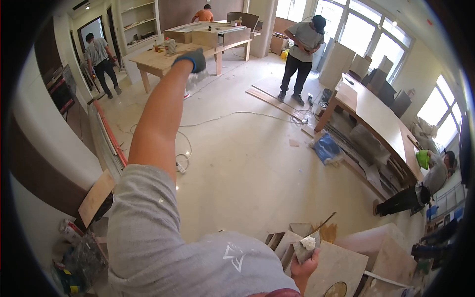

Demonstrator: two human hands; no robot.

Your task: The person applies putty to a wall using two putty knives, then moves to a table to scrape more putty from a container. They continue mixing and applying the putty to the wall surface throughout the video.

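My left arm reaches far forward, and my left hand [193, 60], in a dark grey glove with a blue cuff, is closed. Just below it is a pale, blurred shape that I cannot make out. At the bottom right, my right hand [304, 268] is bare and grips a grey flat plate [301, 251]. A lump of white paste [308, 242] sits on this plate. Beyond my left hand stands a wooden table [148, 62] with a whitish container [170, 46] on it.
People stand at back left [99, 59] and back centre [299, 54]; another [204, 15] is behind the far table. At right, a person [430, 180] bends by a long workbench [381, 119]. A cable [237, 113] crosses the floor. Boards [341, 267] lie near my right hand.
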